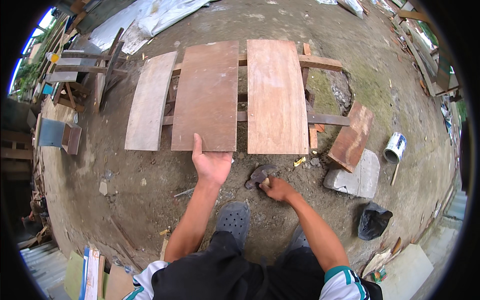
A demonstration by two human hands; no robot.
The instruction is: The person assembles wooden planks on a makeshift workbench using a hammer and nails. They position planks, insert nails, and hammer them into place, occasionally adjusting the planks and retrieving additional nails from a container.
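Observation:
Three plywood panels lie side by side across a wooden frame of rails [325,119]. The middle one is a brown plywood panel [207,95]; my left hand [214,165] grips its near edge, thumb on top and the other fingers hidden underneath. To its left is a narrower grey panel [150,105], and to its right, across a gap, a lighter reddish panel [277,97]. My right hand [280,190] is closed round a claw hammer [261,175] by its short visible handle, close to the dirt ground and nearer to me than the panels.
On the right, a brown board [354,135] leans on a concrete block [357,176], near a paint can [394,148] and a black plastic bag [374,221]. Wooden trestles [92,67] stand at the left. A white sheet [155,17] lies far off; scrap boards [92,275] lie near left.

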